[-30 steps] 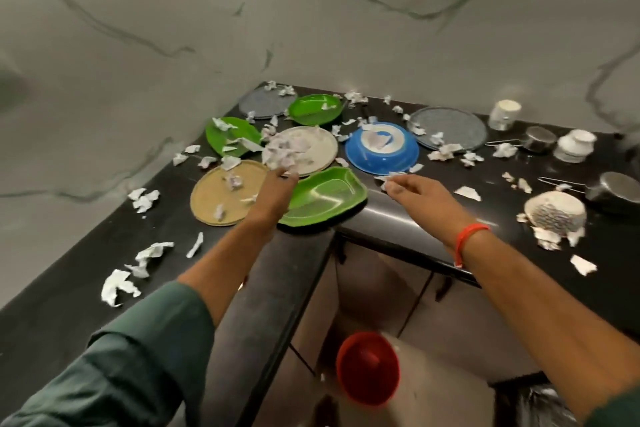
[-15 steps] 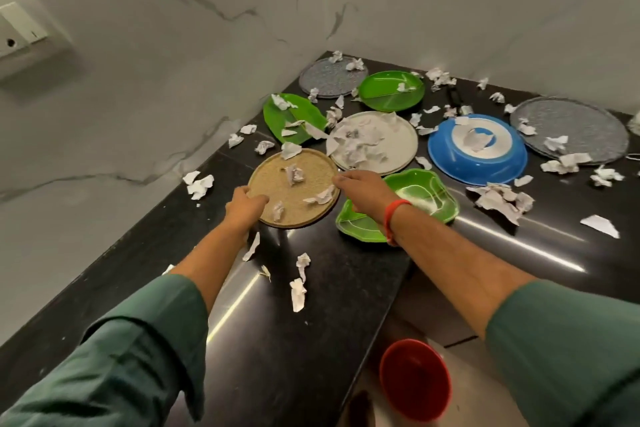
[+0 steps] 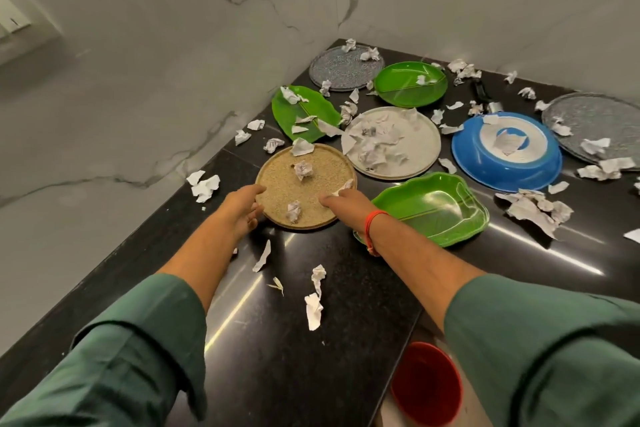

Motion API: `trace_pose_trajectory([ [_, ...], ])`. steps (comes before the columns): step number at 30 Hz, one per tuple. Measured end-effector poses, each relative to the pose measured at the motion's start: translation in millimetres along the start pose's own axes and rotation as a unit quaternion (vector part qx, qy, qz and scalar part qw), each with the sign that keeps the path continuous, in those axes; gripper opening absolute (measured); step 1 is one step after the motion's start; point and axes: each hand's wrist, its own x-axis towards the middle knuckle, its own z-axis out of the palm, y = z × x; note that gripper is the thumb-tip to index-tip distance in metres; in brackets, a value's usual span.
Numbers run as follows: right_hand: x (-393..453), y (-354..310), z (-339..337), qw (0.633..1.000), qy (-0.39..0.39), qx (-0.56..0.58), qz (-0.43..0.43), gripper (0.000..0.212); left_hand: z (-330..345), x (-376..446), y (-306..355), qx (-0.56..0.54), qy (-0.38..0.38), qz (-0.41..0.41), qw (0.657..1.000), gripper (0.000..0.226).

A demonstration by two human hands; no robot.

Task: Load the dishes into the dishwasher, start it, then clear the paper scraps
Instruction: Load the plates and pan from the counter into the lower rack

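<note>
A round tan plate [image 3: 287, 184] lies on the black counter [image 3: 277, 374] with three crumpled paper scraps [image 3: 303, 169] on it. My left hand [image 3: 240, 210] grips its left rim, thumb on top. My right hand [image 3: 346, 204], with a red band at the wrist, lies over the right rim, its fingers curled onto the plate beside a scrap. Around it lie a grey-white plate [image 3: 420, 146] heaped with scraps, a green leaf plate [image 3: 308, 104], a round green plate [image 3: 401, 87], a green leaf-shaped dish [image 3: 436, 211] and an upturned blue bowl [image 3: 485, 170].
Two speckled grey plates [image 3: 343, 68] [image 3: 595, 114] sit at the back. Loose scraps [image 3: 313, 310] litter the counter. A red bucket [image 3: 427, 381] stands on the floor below the counter's front edge. Marble walls close the corner at left and behind.
My view swung left, from the green dish at the counter's edge to the tan plate. Both hands moved onto the tan plate's rims, the right one now further over the plate.
</note>
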Motion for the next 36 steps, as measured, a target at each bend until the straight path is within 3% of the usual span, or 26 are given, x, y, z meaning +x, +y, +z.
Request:
trace_pose_trajectory([
  [3, -2.0, 3.0, -3.0, 1.0, -0.004, 0.027, -0.008, 0.062, -0.1, -5.9, 1.8, -0.003, 0.0, 0.02, 1.0, 0.017],
  [7, -8.9, 2.8, -10.3, 0.991, -0.015, 0.13, 0.002, 0.035, -5.1, -34.7, 17.7, -0.008, 0.031, 0.245, 0.969, 0.011],
  [11, -22.4, -0.6, -27.7, 0.988, 0.011, 0.152, -0.01, 0.027, -20.4, -77.7, 46.5, 0.127, 0.089, 0.488, 0.859, 0.016],
  [14, -32.0, -0.8, -40.9, 0.986, 0.043, 0.159, -0.02, 0.027, -27.0, -103.1, 65.0, 0.22, 0.134, 0.582, 0.771, 0.013],
  [16, -39.9, -1.7, -50.0, 0.983, 0.067, 0.168, -0.032, 0.03, -25.1, -114.1, 72.7, 0.235, 0.146, 0.607, 0.745, 0.011],
  [18, -47.5, -0.9, -59.8, 0.978, 0.097, 0.176, -0.046, 0.035, -13.9, -128.0, 76.6, 0.212, 0.13, 0.611, 0.752, 0.009],
  [21, -66.2, 5.8, -81.8, 0.968, 0.137, 0.203, -0.048, 0.051, 22.0, -155.2, 80.3, 0.114, 0.053, 0.599, 0.791, 0.012],
  [24, -101.1, 28.0, -119.7, 0.937, 0.2, 0.277, -0.067, 0.06, 76.3, -184.6, 80.1, 0.007, -0.113, 0.504, 0.857, 0.019],
  [26, -130.1, 49.5, -148.8, 0.902, 0.246, 0.344, -0.084, 0.065, 114.6, -198.9, 72.8, 0.017, -0.235, 0.397, 0.887, 0.026],
  [28, -161.5, 81.6, -181.3, 0.874, 0.303, 0.372, -0.074, 0.072, 157.1, -209.0, 55.3, 0.065, -0.299, 0.361, 0.881, 0.029],
  [33, -259.0, 177.2, -241.0, 0.823, 0.41, 0.392, -0.031, 0.029, 263.5, -256.4, -6.7, 0.154, -0.378, 0.326, 0.853, 0.03],
  [36, -320.1, 234.8, -266.8, 0.778, 0.446, 0.442, -0.023, 0.029, 318.6, -305.4, -49.6, 0.199, -0.426, 0.3, 0.83, 0.041],
])
